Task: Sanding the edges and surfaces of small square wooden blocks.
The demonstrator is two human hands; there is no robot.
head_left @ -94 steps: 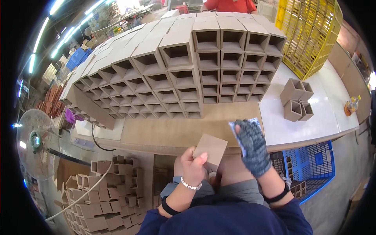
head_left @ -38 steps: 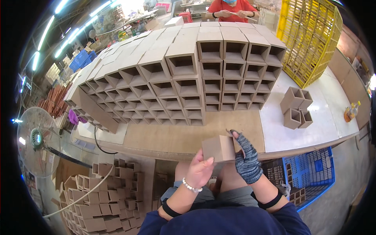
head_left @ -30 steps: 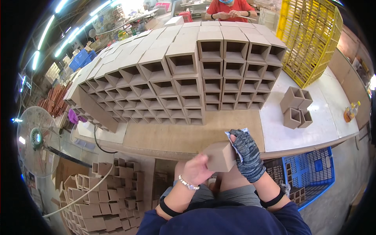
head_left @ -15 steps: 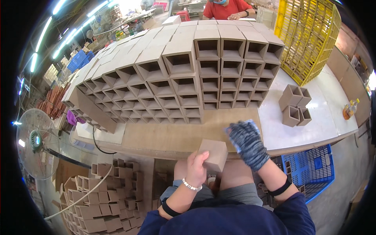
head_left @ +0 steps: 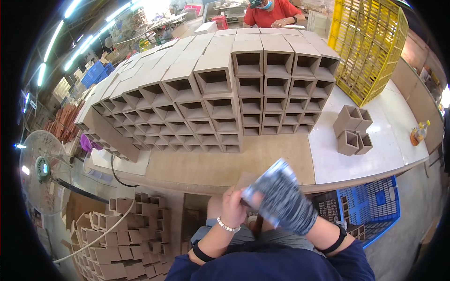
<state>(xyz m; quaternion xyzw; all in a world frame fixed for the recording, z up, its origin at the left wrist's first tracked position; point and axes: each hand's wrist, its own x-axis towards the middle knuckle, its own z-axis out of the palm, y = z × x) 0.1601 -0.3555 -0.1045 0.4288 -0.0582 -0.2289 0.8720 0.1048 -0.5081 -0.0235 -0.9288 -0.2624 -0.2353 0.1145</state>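
In my bare left hand [head_left: 233, 208], which wears a bead bracelet, is a small brown cardboard box [head_left: 244, 180]. Most of the box is hidden behind my right hand [head_left: 283, 199], which wears a grey knitted glove. A thin pale bluish sheet [head_left: 282, 167] shows along the edges of the gloved fingers, pressed over the box; its kind is not clear. Both hands meet above my lap, close to the table's front edge. Ahead stands a wide stack of open-ended square brown boxes [head_left: 206, 122], their openings toward me.
Several loose boxes [head_left: 348, 142] sit on the table's right, near a small bottle of amber liquid [head_left: 419, 132] and a yellow crate [head_left: 368, 51]. Below are a blue crate [head_left: 375, 206] and a box pile [head_left: 122, 243]. A fan [head_left: 43, 166] stands left; a person in red [head_left: 272, 16] sits beyond.
My gloved right hand has moved left and down from beside the box to over it, with the pale sheet. The left hand still holds the box, now mostly covered.
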